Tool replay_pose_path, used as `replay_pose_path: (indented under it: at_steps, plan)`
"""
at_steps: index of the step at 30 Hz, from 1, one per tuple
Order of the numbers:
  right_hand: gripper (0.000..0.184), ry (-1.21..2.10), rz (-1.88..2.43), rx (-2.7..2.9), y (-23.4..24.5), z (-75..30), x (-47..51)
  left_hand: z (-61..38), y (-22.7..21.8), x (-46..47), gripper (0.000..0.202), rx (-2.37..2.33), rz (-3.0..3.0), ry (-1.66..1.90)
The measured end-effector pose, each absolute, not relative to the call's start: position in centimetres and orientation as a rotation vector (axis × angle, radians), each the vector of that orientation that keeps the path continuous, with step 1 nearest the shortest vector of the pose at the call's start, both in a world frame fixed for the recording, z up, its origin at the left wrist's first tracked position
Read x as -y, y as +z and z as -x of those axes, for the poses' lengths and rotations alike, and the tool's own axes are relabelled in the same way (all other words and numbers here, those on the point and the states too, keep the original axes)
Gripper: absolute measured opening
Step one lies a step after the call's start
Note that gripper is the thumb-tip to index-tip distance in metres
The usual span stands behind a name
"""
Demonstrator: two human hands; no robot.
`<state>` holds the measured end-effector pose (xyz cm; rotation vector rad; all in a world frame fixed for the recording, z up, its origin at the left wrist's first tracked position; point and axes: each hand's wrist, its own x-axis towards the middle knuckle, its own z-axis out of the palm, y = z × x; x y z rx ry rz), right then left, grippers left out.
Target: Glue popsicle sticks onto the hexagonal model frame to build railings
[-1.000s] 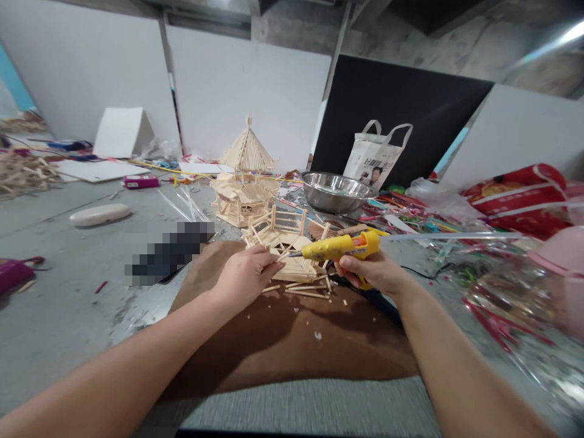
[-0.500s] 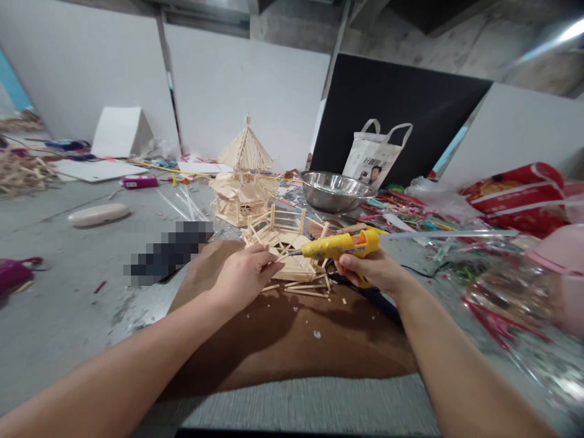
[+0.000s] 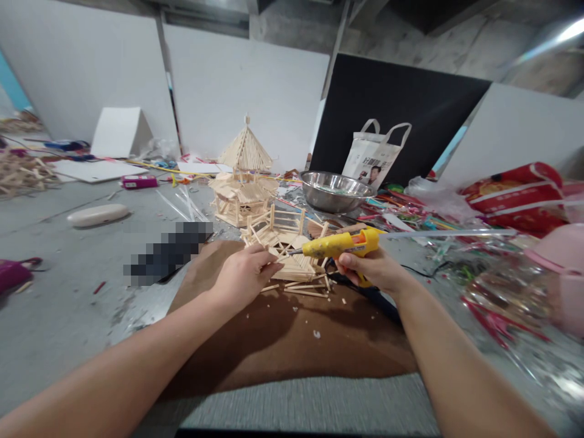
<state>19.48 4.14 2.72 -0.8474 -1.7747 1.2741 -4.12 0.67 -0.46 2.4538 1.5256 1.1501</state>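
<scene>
My right hand (image 3: 365, 266) is wrapped round a yellow hot glue gun (image 3: 340, 244), its nozzle pointing left. A long clear glue stick (image 3: 447, 233) sticks out of the gun's back. Just left of the nozzle, my left hand (image 3: 244, 274) is closed in a pinch on a thin wooden stick, mostly hidden by the fingers. Behind both hands stands a low wooden-stick frame with railings (image 3: 288, 222), partly covered by them. Several loose wooden sticks (image 3: 306, 293) lie in front of it on a brown sheet (image 3: 292, 347).
Behind the frame stands a wooden-stick pavilion (image 3: 246, 152) with a pointed roof. A steel bowl (image 3: 336, 191) and a white tote bag (image 3: 371, 158) are farther back. A blurred-out dark object (image 3: 168, 252) lies left; a pink-lidded container (image 3: 556, 280) stands right among plastic scraps.
Almost nothing differs. Both hands and the glue gun hold nearly the same place, the nozzle staying close to my left fingertips.
</scene>
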Motion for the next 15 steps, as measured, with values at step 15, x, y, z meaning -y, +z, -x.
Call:
replay_pose_path:
  at_steps: [15]
  plan:
    - [0.021, 1.293, 0.848, 1.756, 2.48, -19.57, -4.02, 4.19, -0.43, -0.61, 0.025, -1.471, -2.444, 1.177]
